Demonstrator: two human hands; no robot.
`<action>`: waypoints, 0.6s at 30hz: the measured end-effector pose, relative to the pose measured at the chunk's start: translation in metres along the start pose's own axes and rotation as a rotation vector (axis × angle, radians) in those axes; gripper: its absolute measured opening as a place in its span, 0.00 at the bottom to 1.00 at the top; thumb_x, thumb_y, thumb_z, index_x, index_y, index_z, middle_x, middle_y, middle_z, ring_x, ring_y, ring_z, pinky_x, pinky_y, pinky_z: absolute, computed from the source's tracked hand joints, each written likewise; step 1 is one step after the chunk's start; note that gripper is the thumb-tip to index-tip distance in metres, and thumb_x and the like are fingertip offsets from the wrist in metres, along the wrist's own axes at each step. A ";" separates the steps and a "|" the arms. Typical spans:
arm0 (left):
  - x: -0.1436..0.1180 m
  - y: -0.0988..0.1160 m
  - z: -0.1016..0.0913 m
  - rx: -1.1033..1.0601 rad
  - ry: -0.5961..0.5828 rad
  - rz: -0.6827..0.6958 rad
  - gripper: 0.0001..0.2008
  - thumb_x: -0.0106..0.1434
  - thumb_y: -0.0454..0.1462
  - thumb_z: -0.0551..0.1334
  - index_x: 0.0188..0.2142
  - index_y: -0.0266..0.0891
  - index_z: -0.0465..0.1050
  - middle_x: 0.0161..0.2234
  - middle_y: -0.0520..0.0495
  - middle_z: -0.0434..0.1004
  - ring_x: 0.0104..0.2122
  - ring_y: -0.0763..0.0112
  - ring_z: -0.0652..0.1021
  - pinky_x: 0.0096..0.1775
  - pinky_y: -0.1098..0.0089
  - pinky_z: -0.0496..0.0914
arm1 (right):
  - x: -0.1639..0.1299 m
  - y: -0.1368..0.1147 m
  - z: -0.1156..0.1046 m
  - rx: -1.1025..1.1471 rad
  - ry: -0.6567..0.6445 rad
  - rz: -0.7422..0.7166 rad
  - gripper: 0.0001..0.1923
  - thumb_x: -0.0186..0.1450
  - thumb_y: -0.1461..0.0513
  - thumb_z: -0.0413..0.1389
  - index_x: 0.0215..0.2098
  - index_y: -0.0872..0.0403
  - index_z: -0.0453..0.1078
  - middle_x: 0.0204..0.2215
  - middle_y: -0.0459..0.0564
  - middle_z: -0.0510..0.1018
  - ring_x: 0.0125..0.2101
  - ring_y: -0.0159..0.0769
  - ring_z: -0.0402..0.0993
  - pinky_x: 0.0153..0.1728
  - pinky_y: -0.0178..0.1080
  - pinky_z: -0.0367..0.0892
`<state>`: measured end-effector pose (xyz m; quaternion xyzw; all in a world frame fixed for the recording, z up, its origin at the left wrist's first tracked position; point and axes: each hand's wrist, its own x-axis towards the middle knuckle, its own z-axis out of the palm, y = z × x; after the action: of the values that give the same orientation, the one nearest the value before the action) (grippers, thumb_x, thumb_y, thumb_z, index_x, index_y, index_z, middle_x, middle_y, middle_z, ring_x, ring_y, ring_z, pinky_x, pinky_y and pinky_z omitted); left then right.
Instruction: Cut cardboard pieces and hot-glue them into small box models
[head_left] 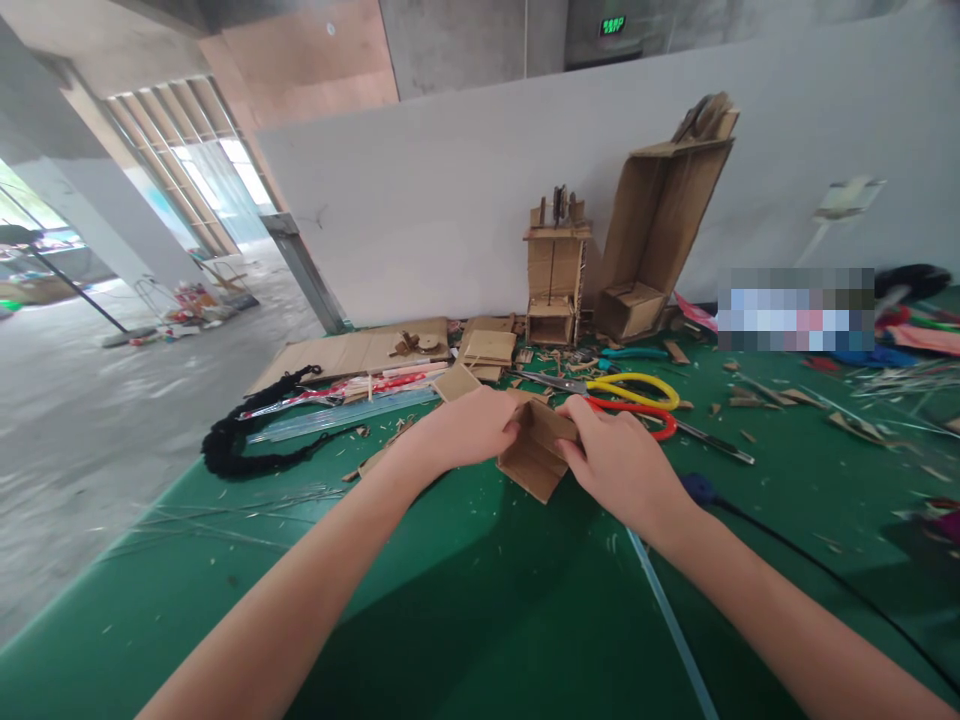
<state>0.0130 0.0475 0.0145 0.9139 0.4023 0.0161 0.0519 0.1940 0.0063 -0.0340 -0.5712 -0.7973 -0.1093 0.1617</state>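
Note:
Between my two hands is a small cardboard box [538,455], its open side turned toward me and tilted. My left hand [480,425] is closed on its left wall, thumb at the edge. On the other side my right hand [619,450] pinches the right wall between thumb and fingers. Just behind the box lie scissors [634,390] with one yellow and one red handle, partly covered by my right hand. A flat cardboard piece [456,382] shows beyond my left hand.
Against the grey partition [420,200] stand a small cardboard tower [555,270] and a taller cardboard frame [660,220]. Black fuzzy cord [225,445] lies left. A clear strip [671,620], a dark cable [817,565] and cardboard scraps lie on the green table [465,620].

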 end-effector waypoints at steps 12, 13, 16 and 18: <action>-0.001 -0.001 0.000 0.006 -0.006 0.007 0.11 0.63 0.34 0.48 0.33 0.35 0.67 0.31 0.42 0.76 0.28 0.69 0.74 0.27 0.71 0.62 | -0.004 -0.004 -0.001 -0.090 0.049 -0.039 0.10 0.63 0.64 0.50 0.43 0.56 0.65 0.30 0.54 0.76 0.34 0.45 0.70 0.34 0.41 0.59; -0.001 -0.001 0.000 0.008 -0.004 0.004 0.11 0.64 0.35 0.47 0.33 0.35 0.67 0.31 0.42 0.75 0.27 0.70 0.74 0.26 0.71 0.62 | -0.004 -0.004 0.000 -0.088 0.055 -0.039 0.10 0.63 0.64 0.50 0.43 0.56 0.65 0.29 0.54 0.76 0.34 0.45 0.70 0.34 0.41 0.58; -0.001 -0.002 0.001 0.014 0.007 0.013 0.12 0.64 0.35 0.47 0.33 0.36 0.67 0.30 0.43 0.75 0.26 0.71 0.73 0.25 0.71 0.60 | -0.004 -0.003 0.001 -0.079 0.070 -0.037 0.10 0.63 0.64 0.50 0.42 0.56 0.65 0.29 0.54 0.76 0.33 0.45 0.70 0.33 0.41 0.58; -0.001 -0.003 0.002 0.020 0.014 0.018 0.12 0.64 0.35 0.47 0.34 0.36 0.67 0.30 0.43 0.75 0.26 0.70 0.73 0.24 0.71 0.60 | -0.004 -0.003 0.001 -0.069 0.070 -0.036 0.09 0.63 0.64 0.50 0.42 0.56 0.65 0.29 0.54 0.76 0.33 0.45 0.70 0.34 0.41 0.58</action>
<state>0.0107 0.0485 0.0124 0.9178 0.3946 0.0188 0.0397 0.1923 0.0028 -0.0367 -0.5580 -0.7970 -0.1593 0.1677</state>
